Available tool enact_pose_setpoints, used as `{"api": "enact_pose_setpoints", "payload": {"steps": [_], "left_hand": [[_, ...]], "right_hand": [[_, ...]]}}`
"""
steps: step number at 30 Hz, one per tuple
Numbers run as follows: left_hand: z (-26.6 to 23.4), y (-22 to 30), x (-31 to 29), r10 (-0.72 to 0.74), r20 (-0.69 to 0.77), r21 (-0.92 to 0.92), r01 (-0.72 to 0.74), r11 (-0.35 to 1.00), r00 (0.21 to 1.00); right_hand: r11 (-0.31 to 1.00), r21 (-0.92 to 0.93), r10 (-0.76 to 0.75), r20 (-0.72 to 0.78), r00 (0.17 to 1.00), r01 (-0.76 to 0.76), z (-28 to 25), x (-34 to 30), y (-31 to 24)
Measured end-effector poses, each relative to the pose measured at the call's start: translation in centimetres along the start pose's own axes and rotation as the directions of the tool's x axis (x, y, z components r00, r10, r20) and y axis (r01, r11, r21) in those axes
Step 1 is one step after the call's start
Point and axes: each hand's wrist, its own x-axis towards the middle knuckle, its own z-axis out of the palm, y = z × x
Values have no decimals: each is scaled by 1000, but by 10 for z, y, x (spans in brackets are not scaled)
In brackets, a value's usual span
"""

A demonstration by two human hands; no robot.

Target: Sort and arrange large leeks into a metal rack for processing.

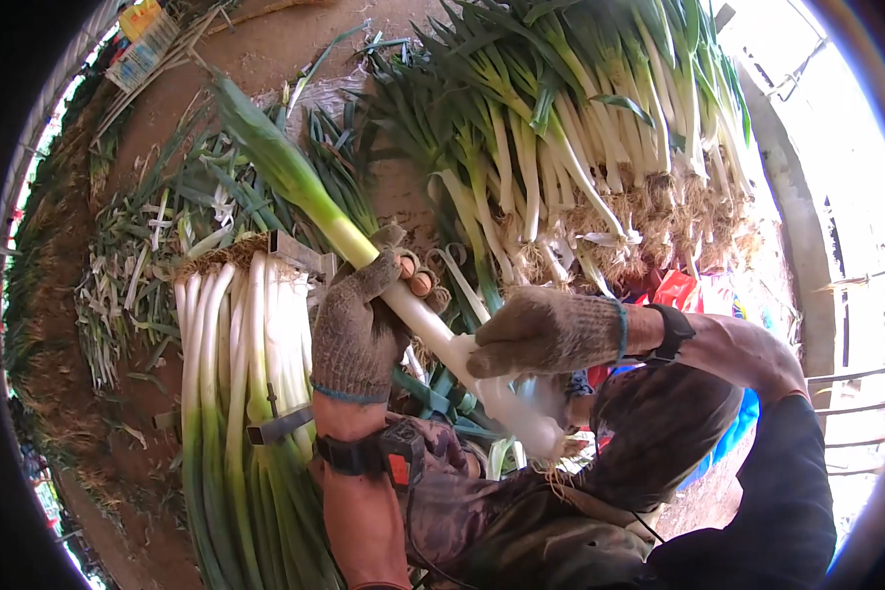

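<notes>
A long leek (344, 236) lies slantwise across the middle, its trimmed green top at the upper left and its white root end low, over my lap. My left hand (364, 310), in a worn brown knit glove with bare fingertips showing, is wrapped round the white stalk just below the green. On the lower white part, my right hand (546, 332), gloved alike, is closed with its fingertips against the stalk. A pale, blurred strip of loose outer skin (526, 413) hangs there beside the root end; how the right fingers grip it is partly hidden.
Several peeled leeks (231, 364) lie left in a metal frame (290, 258), roots away from me. A big heap of unpeeled leeks (580, 128) with muddy roots fills the back right. Leaf scraps (128, 285) litter the dirt floor (265, 49). Red and blue bags (678, 293) sit behind my right wrist.
</notes>
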Motion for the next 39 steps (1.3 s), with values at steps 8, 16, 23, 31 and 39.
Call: {"api": "enact_pose_setpoints", "payload": {"steps": [8, 16, 23, 31, 39], "left_hand": [[-29, 21, 62, 4, -146, 44, 3, 999, 989], [-4, 30, 71, 590, -229, 564, -389, 729, 774], [14, -5, 65, 217, -287, 400, -89, 912, 933], [6, -8, 74, -60, -343, 240, 149, 959, 937], [17, 5, 69, 126, -392, 409, 49, 911, 911]], "right_hand": [[899, 323, -436, 597, 674, 296, 85, -48, -4], [626, -716, 127, -296, 947, -309, -40, -32, 92], [329, -640, 15, -732, 681, -694, -156, -24, 232], [397, -536, 237, -725, 647, -745, -190, 13, 305], [504, -387, 281, -772, 570, -772, -245, 38, 322]]}}
